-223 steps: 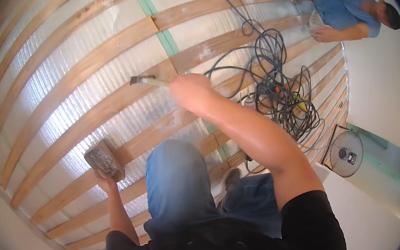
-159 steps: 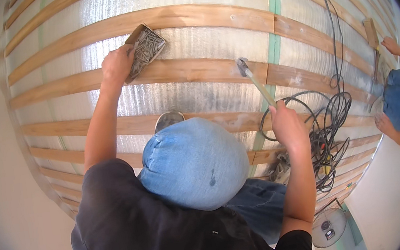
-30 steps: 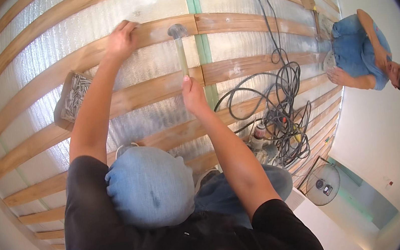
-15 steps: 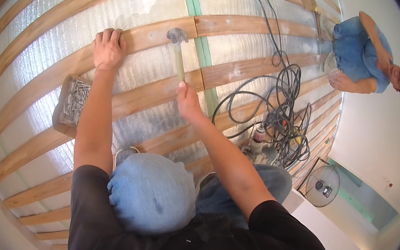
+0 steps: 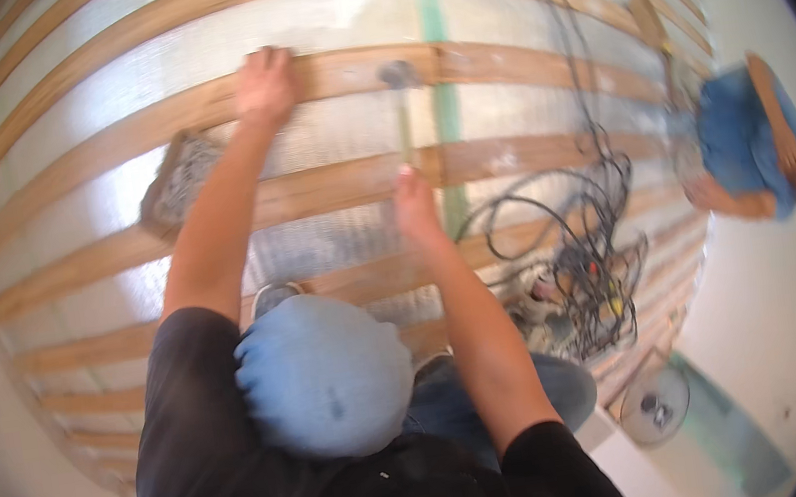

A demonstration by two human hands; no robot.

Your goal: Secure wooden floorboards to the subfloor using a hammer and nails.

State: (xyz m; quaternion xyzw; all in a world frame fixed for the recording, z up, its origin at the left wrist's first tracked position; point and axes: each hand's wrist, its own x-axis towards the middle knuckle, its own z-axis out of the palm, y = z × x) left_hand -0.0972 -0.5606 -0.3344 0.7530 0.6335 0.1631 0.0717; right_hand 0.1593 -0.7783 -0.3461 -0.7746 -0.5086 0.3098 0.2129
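My left hand grips a wooden batten, its fingers bent over the far edge. In my right hand is a claw hammer, held by its pale handle with the thumb along it. The hammer's blurred head is over the same batten, right of my left hand and just left of a joint between two lengths. Whether it touches the wood, I cannot tell. Beside my left forearm stands an open box of nails, partly hidden by the arm. No nail shows under the hammer.
Parallel battens cross a silvery sheet, with a green tape strip running across. Tangled black cables lie right of my right arm, around a small can. Another person crouches at far right. A round fan stands at lower right.
The view has swung, so the scene appears shifted right and slightly down, and blurred. Both hands and the hammer keep about the same place on the battens.
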